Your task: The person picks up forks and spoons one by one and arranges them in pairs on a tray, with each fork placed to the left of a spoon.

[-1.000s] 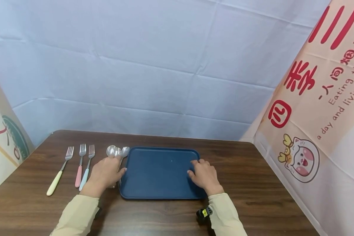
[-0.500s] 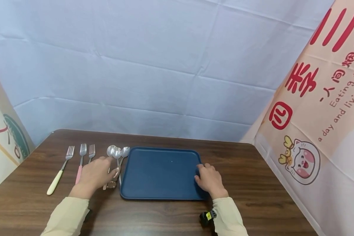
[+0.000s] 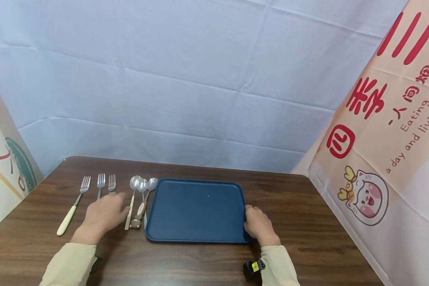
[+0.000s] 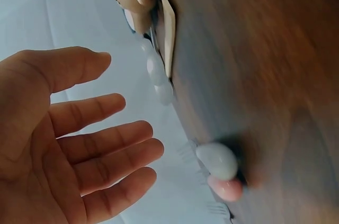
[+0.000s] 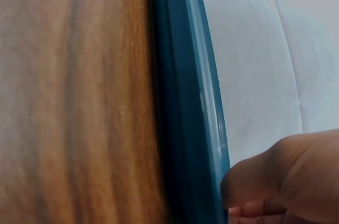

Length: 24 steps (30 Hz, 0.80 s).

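Blue tray point(image 3: 196, 210) between wide-set hands point(image 3: 101, 214) point(image 3: 258, 225)

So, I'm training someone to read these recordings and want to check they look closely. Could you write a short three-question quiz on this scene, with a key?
1. True or false: in the head view, the spoons lie between the forks and the blue tray.
2. Multiple choice: what does the right hand touch?
a) one of the forks
b) the rim of the blue tray
c) one of the spoons
3. Short answer: what does the left hand hold?

Key
1. True.
2. b.
3. Nothing; the left wrist view shows its fingers slightly spread.
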Tool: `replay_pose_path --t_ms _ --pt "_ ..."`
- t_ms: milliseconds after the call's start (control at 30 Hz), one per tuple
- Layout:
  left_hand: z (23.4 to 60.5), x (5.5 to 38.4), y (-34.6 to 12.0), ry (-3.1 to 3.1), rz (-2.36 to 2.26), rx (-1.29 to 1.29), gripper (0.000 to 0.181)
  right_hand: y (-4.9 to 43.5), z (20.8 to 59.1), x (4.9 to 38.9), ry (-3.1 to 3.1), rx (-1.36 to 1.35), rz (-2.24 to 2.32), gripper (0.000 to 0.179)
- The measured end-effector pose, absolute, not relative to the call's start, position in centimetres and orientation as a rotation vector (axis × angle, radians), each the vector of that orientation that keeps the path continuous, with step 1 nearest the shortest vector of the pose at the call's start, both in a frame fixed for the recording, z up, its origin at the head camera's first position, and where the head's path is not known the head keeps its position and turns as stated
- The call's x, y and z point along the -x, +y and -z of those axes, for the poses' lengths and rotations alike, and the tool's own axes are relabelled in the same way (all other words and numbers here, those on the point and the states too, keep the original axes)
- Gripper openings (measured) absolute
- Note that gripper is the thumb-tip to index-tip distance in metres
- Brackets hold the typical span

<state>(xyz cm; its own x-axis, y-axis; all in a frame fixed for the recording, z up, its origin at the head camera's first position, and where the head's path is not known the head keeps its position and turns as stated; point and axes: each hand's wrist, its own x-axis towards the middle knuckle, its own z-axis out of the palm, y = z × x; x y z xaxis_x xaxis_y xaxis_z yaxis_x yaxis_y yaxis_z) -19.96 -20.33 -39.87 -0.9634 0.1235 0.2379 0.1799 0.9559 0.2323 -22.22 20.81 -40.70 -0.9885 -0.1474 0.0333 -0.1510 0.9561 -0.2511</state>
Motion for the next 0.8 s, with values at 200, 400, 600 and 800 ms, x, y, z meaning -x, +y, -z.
replay_pose_path --t_ms 200,400,600,800 --pt "39.8 19.7 -21.5 -2.912 0.359 0.179 0.037 21.0 40.9 22.2 -3.075 -0.239 -0.454 0.043" --pt "39.6 19.4 -22.8 -2.902 0.347 0.169 0.031 21.0 41.0 22.1 -3.085 -0.212 -0.49 0.041" --pt "39.4 19.2 -24.4 -2.937 0.392 0.133 0.016 21.2 40.9 22.2 -3.092 -0.204 -0.506 0.041" --pt "39.2 18.8 -25.9 -2.957 0.453 0.092 0.02 21.3 41.0 22.2 -3.084 -0.205 -0.501 0.042"
